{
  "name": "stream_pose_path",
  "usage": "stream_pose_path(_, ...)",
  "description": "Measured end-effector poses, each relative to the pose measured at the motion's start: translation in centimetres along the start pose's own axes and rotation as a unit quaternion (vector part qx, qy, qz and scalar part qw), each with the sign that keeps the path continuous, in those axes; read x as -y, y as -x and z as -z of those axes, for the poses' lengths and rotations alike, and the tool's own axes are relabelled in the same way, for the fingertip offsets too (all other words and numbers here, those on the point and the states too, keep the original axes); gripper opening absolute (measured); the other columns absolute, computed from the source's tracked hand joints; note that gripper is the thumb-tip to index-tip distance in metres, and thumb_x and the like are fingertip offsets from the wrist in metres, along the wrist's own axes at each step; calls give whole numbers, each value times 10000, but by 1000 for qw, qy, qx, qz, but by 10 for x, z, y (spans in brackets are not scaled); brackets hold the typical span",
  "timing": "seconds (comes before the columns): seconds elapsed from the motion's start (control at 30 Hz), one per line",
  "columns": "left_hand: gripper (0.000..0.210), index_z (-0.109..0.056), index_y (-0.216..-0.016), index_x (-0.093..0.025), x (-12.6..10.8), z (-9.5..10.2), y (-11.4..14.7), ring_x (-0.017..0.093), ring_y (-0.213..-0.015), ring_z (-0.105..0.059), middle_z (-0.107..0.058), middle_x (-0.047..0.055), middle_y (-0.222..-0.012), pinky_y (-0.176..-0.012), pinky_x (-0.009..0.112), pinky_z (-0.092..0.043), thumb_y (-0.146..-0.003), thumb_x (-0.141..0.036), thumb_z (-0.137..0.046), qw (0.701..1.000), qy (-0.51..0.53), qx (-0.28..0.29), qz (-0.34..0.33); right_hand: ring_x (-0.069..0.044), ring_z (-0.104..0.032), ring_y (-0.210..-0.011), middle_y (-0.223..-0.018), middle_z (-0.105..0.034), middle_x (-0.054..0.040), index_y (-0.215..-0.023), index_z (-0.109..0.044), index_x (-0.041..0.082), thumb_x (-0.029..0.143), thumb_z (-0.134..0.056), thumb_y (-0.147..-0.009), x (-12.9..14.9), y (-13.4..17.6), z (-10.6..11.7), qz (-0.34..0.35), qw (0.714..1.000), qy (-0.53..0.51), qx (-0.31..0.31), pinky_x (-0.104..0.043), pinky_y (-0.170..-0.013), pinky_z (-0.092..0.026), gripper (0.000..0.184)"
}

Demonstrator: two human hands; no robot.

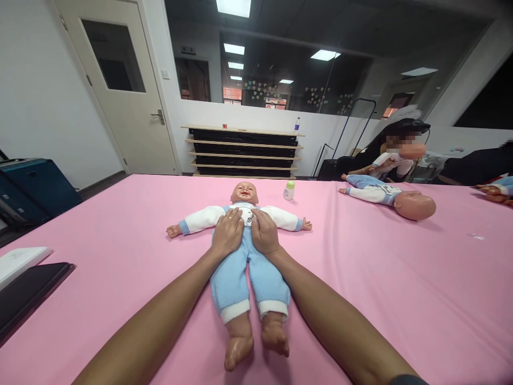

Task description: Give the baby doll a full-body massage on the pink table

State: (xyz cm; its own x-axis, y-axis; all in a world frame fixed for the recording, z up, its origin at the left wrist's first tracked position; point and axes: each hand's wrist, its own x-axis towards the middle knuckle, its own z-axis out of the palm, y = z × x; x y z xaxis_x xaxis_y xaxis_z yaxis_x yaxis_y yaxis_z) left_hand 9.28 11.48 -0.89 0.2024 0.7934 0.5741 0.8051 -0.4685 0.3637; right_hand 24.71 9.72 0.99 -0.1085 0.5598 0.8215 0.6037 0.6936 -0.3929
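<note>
A baby doll (249, 275) in a white top and light blue trousers lies on its back, head away from me and arms spread wide. My left hand (228, 230) rests flat on the left side of its chest, fingers stretched forward. On the other side of the chest lies my right hand (264, 231), also flat, its fingers pointing inward over the top. Between the two hands part of the printed chest shows. Beyond the doll's head, to the right, stands a small white bottle (288, 191) with a green cap.
A pink cloth (120, 267) covers the table. At the left edge lie a black flat case (32, 289) and a white box (20, 262). Another doll (401, 200) lies at the right, near a person (368, 155) holding a doll. Shelves (244, 152) stand behind.
</note>
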Motion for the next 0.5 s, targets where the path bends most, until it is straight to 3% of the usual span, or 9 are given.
stream_pose_path(0.17,422,-528,-1281,-159,3,0,6,242,-1301,-439,-548,111,-1338,-1146,487,-300,-892,-174,-365,994,35,-90,44,-223,-564,-1170,-1175,-647,-115,-1179,-602,169,184,-449,-899,3,-1,0,53,997,-7,53,-429,-1060,-431,320)
stream_pose_path(0.3,423,-500,-1282,-164,-1,5,10,246,-1257,-459,-543,115,-1300,-1115,465,-355,-883,-163,-360,983,62,-157,76,-206,-574,-1174,-1165,-668,-75,-1159,-637,207,127,-470,-837,7,-5,1,129,978,-33,157,-409,-1055,-436,371)
stream_pose_path(0.4,410,-477,-1304,-171,-4,8,11,242,-1272,-448,-519,113,-1323,-1113,461,-361,-916,-205,-348,980,72,-174,67,-197,-559,-1200,-1237,-641,-65,-1206,-624,215,113,-464,-824,8,-8,0,144,968,-40,200,-410,-1077,-414,427)
stream_pose_path(0.5,389,-483,-1297,-171,-8,11,11,230,-1281,-447,-521,113,-1326,-1120,450,-358,-934,-236,-359,983,78,-164,33,-193,-524,-1248,-1299,-606,-66,-1263,-591,216,137,-462,-859,6,-9,-3,110,972,-29,204,-424,-1109,-370,431)
